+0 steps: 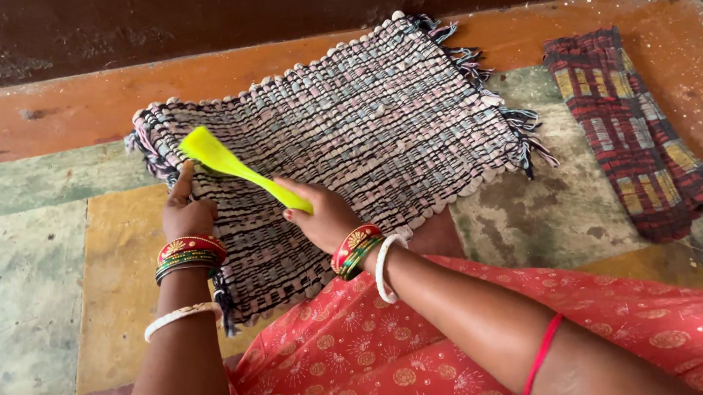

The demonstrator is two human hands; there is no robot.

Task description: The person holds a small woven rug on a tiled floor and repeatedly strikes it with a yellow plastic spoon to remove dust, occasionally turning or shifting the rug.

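- While the painted floor (pixel 35 269) spreads in orange, green and yellow patches under everything, a dark wall (pixel 191 19) runs along its far edge, well beyond both hands.
- Under both hands lies a woven rag mat (pixel 380 129) in pale pink, grey and black, with fringed ends to the left of the left hand and far to the right of the right hand; its near edge touches the person's red patterned garment (pixel 363 362).
- Well apart from the right hand, off to the right, a folded red and yellow checked cloth (pixel 627 129) lies on the floor, clear of the mat.
- Closed around the lower end of a bright yellow-green brush (pixel 238 168), the right hand (pixel 324 216) grips it firmly; the brush slants up and left from the grip, its broad head lying just above the left hand's fingertips and resting over the mat near its left edge.
- Beside that grip, to its left, the left hand (pixel 188 213) presses on the mat, fingers together and extended, holding nothing.
- Red, gold and green bangles (pixel 190 254) and white ones ring both wrists, just behind each hand.
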